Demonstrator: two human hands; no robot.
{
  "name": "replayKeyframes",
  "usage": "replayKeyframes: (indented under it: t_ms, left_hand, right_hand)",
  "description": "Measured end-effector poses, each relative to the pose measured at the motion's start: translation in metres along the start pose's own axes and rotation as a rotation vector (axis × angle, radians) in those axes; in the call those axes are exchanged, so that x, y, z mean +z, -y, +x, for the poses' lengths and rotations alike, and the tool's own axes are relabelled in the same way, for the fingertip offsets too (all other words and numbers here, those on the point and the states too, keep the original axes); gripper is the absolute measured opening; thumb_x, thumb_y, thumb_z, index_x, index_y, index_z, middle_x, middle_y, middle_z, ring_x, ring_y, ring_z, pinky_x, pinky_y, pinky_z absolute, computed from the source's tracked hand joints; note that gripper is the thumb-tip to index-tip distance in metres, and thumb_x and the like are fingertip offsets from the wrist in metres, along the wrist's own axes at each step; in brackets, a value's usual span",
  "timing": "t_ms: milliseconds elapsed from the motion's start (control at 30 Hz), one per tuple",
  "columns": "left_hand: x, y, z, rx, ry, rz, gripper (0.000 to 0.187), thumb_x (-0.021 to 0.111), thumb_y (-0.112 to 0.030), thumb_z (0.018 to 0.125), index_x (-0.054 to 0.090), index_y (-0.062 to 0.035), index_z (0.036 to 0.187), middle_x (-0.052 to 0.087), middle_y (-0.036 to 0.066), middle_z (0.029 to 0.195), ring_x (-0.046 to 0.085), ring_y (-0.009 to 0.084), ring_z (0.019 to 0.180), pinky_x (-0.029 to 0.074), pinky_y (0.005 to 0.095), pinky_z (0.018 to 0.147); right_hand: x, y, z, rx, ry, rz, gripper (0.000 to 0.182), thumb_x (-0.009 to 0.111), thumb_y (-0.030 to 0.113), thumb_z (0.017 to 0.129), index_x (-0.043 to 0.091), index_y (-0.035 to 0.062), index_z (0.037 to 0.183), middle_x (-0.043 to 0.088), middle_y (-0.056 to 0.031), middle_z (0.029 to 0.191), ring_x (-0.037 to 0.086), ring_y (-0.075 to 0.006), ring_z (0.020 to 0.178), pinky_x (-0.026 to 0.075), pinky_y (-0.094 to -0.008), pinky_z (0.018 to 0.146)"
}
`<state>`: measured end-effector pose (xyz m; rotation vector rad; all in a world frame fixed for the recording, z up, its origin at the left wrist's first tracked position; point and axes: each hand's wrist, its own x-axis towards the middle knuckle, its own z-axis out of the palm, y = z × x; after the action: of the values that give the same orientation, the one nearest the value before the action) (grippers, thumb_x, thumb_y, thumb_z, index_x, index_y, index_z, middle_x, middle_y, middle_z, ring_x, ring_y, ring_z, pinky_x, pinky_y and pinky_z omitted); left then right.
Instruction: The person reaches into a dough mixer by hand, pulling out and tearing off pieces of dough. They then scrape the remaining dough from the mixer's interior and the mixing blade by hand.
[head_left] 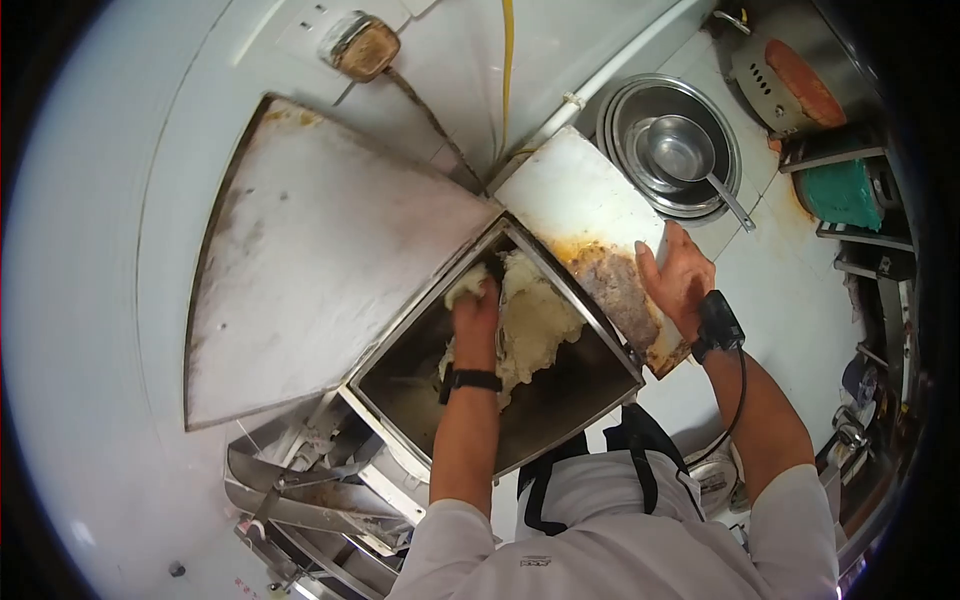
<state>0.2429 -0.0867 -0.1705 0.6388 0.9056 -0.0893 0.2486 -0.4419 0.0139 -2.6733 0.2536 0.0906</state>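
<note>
Pale dough (535,325) lies in an open metal machine bin (600,395) in the middle of the view. My left hand (475,318) reaches down into the bin, closed around a pale lump of dough at its back left part. My right hand (680,280) rests on the rusty white metal lid (565,185) at the bin's right side, its thumb apart from the fingers. A dark band is around the left wrist, and a black device with a cable is strapped to the right one.
A wide white panel (320,270) stands left of the bin. Nested metal bowls (730,150) with a ladle (680,148) are at the upper right. A green container (840,195) sits on the right shelf. Metal parts (310,495) lie at the lower left.
</note>
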Motion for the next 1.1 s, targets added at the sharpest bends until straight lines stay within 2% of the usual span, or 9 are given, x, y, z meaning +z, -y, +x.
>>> replayKeyframes:
  t_ms: [33,133,200,300,400,467,533,700,1100]
  left_hand:
    - [0.043,-0.018,-0.050,0.033,-0.218,-0.324,0.027,0.038,-0.005,0.100,0.057,-0.0014,0.119,0.062,0.018,0.118,0.061,0.0311,0.099,0.055,0.0411,0.078]
    - [-0.032,-0.063,-0.077,0.203,-0.189,-0.410,0.033,0.046,0.005,0.089,0.056,0.0023,0.121,0.063,0.018,0.116,0.064,0.0342,0.100,0.057,0.0405,0.084]
    - [-0.036,-0.090,-0.113,0.351,-0.165,-0.267,0.024,0.041,0.012,0.087,0.059,0.0110,0.102,0.066,0.021,0.102,0.067,0.0324,0.089,0.060,0.0378,0.076]
    - [-0.030,-0.097,-0.115,0.299,-0.313,-0.235,0.020,0.040,0.011,0.090,0.059,0.0089,0.097,0.065,0.019,0.095,0.064,0.0297,0.081,0.058,0.0337,0.066]
    - [-0.039,-0.087,-0.075,0.118,-0.145,-0.147,0.022,0.040,0.002,0.096,0.055,-0.0003,0.111,0.062,0.013,0.100,0.061,0.0259,0.081,0.053,0.0317,0.062]
    - [-0.019,-0.064,-0.056,0.082,-0.390,-0.272,0.016,0.043,-0.001,0.095,0.055,-0.0035,0.105,0.057,0.011,0.095,0.055,0.0221,0.077,0.048,0.0294,0.059]
    - [-0.022,-0.037,-0.031,0.069,-0.309,-0.311,0.012,0.046,-0.012,0.098,0.056,-0.0081,0.105,0.056,0.008,0.098,0.054,0.0216,0.077,0.048,0.0305,0.062]
    - [-0.042,0.001,0.018,-0.052,-0.287,-0.295,0.016,0.046,-0.009,0.096,0.057,-0.0068,0.107,0.059,0.009,0.097,0.057,0.0239,0.076,0.049,0.0323,0.062]
    - [-0.073,-0.085,-0.104,0.412,-0.649,-0.170,0.026,0.045,-0.004,0.092,0.062,-0.0036,0.112,0.067,0.011,0.094,0.065,0.0292,0.074,0.053,0.0367,0.063]
  right_hand:
    - [-0.001,0.000,0.001,0.008,0.011,-0.026,0.048,0.062,0.040,0.091,0.053,-0.0006,0.116,0.066,-0.0243,0.103,0.065,-0.0417,0.096,0.053,-0.0488,0.084]
    - [-0.001,0.001,0.001,0.022,0.028,-0.042,0.047,0.060,0.040,0.092,0.053,-0.0002,0.114,0.066,-0.0241,0.104,0.065,-0.0410,0.099,0.052,-0.0486,0.087]
    - [-0.002,0.001,0.000,0.068,0.061,-0.021,0.050,0.061,0.035,0.093,0.050,-0.0009,0.125,0.063,-0.0286,0.114,0.062,-0.0465,0.103,0.051,-0.0500,0.089]
    - [-0.006,0.006,0.000,0.074,0.062,0.006,0.054,0.061,0.036,0.093,0.048,-0.0010,0.130,0.063,-0.0289,0.117,0.062,-0.0464,0.105,0.051,-0.0490,0.091]
    - [-0.005,0.006,0.001,0.059,0.043,-0.028,0.052,0.061,0.040,0.092,0.052,-0.0017,0.122,0.065,-0.0265,0.106,0.064,-0.0422,0.101,0.052,-0.0482,0.088]
    - [0.000,0.002,0.001,0.043,0.001,-0.057,0.054,0.062,0.039,0.092,0.051,-0.0023,0.125,0.065,-0.0271,0.108,0.064,-0.0430,0.102,0.052,-0.0483,0.088]
    - [0.004,0.002,-0.001,0.008,-0.027,-0.079,0.055,0.062,0.038,0.092,0.051,-0.0028,0.128,0.065,-0.0277,0.109,0.064,-0.0438,0.102,0.052,-0.0484,0.089]
    - [0.007,-0.002,0.000,0.045,-0.003,-0.061,0.057,0.062,0.035,0.093,0.049,-0.0022,0.134,0.063,-0.0281,0.120,0.062,-0.0456,0.109,0.050,-0.0486,0.093]
    - [-0.001,0.006,0.001,0.079,0.069,-0.074,0.058,0.058,0.038,0.094,0.048,-0.0016,0.135,0.060,-0.0287,0.126,0.058,-0.0442,0.117,0.047,-0.0476,0.099]
